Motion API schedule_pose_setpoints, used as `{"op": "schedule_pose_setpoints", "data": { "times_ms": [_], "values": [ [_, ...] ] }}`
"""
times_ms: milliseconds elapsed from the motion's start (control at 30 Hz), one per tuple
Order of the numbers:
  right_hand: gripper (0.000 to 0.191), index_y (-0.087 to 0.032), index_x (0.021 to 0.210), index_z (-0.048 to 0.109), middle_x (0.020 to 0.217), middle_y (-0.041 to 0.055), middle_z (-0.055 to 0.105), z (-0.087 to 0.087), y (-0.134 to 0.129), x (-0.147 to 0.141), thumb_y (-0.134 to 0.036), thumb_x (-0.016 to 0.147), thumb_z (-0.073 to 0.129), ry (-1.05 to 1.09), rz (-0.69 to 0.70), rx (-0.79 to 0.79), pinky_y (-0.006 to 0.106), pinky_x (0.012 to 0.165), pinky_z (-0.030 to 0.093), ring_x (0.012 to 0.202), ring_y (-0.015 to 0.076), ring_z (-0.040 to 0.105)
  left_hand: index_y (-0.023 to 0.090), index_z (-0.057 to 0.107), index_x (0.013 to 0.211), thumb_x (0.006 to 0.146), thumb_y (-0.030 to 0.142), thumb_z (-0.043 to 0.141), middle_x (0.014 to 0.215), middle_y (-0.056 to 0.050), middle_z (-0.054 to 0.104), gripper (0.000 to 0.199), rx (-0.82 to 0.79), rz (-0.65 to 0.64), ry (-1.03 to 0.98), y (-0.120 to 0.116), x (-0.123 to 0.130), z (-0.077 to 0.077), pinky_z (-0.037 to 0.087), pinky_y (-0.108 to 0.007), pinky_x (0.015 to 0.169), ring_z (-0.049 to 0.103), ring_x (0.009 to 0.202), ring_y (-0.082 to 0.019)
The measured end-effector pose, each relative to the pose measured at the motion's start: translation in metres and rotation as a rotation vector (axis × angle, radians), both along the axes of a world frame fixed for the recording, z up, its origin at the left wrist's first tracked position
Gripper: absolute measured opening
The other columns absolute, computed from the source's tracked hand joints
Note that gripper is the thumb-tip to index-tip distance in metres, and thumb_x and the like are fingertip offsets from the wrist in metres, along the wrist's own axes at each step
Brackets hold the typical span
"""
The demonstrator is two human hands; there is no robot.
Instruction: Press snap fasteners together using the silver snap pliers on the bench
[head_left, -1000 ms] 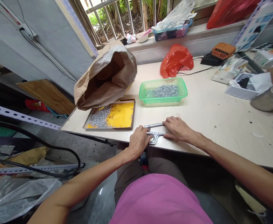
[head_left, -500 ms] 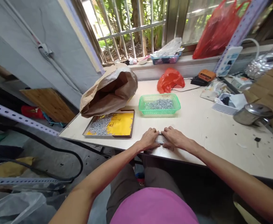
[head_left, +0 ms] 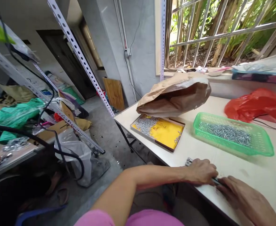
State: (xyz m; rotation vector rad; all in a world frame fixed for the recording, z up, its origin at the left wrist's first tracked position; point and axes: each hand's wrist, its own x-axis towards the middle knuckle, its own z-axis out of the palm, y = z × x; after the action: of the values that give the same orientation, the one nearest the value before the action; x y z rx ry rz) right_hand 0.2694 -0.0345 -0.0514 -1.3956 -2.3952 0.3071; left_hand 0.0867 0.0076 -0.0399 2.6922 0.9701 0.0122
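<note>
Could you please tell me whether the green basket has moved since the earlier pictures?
No, the green basket sits where it did on the table, right of the shallow tray; the view itself has turned left.

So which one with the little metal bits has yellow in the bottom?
The flat tray nearest the brown paper bag. Yellow shows beside its metal bits; the other one, the basket full of holes, is green.

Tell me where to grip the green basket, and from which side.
Probably the rim at both short ends, two-handed from left and right: the basket is long and upright, with metal pieces loose inside and nothing against its ends.
</note>
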Motion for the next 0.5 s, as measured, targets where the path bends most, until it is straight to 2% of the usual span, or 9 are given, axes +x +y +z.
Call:
{"op": "schedule_pose_setpoints", "data": {
  "times_ms": [100,233,367,433,500],
  "values": [
    [0.035,-0.029,0.077,0.063,0.072,0.0068,0.061,-0.002,0.002,0.002,-0.054,0.084,0.039,0.018,0.062,-0.052,0.038,0.056,0.047,0.065,0.0245,0.06,0.018,0.063,0.086,0.083,0.042,0.058,0.099,-0.007,0.062,0.025,0.009,0.009,0.0,0.001,0.0,0.005,0.045,-0.034,0.062,0.055,0.096,-0.025],
    [0.033,-0.028,0.085,0.063,0.076,0.0072,0.06,-0.01,0.002,0.007,-0.053,0.086,0.041,-0.024,0.05,-0.029,0.039,0.061,0.048,0.071,0.0252,0.06,0.019,0.063,0.094,0.085,0.042,0.057,0.101,-0.006,0.062,0.026,0.016,0.033,0.023,0.0,-0.004,0.008,0.048,-0.035,0.067,0.054,0.097,-0.025],
    [0.036,-0.027,0.104,0.062,0.086,0.0108,0.061,0.006,0.003,0.011,-0.054,0.086,0.047,-0.116,0.056,-0.02,0.04,0.067,0.048,0.083,0.0278,0.06,0.014,0.058,0.11,0.086,0.035,0.058,0.109,-0.011,0.061,0.031,0.09,0.074,-0.081,-0.022,-0.013,0.005,0.049,-0.038,0.084,0.053,0.106,-0.025],
    [0.045,-0.022,0.108,0.061,0.092,0.0114,0.062,0.016,0.01,0.012,-0.057,0.085,0.048,-0.155,0.112,-0.071,0.039,0.072,0.048,0.085,0.0267,0.059,0.011,0.056,0.112,0.09,0.023,0.05,0.12,-0.014,0.057,0.025,0.173,0.107,-0.175,-0.038,-0.019,0.002,0.044,-0.039,0.097,0.047,0.12,-0.025],
    [0.045,-0.019,0.111,0.061,0.096,0.0113,0.063,0.02,0.018,0.014,-0.052,0.09,0.041,-0.152,0.13,-0.11,0.037,0.077,0.047,0.087,0.0241,0.06,0.012,0.054,0.115,0.093,0.015,0.041,0.13,-0.014,0.051,0.026,0.208,0.122,-0.233,-0.054,-0.024,-0.001,0.04,-0.039,0.103,0.041,0.128,-0.024]
  ]
}}
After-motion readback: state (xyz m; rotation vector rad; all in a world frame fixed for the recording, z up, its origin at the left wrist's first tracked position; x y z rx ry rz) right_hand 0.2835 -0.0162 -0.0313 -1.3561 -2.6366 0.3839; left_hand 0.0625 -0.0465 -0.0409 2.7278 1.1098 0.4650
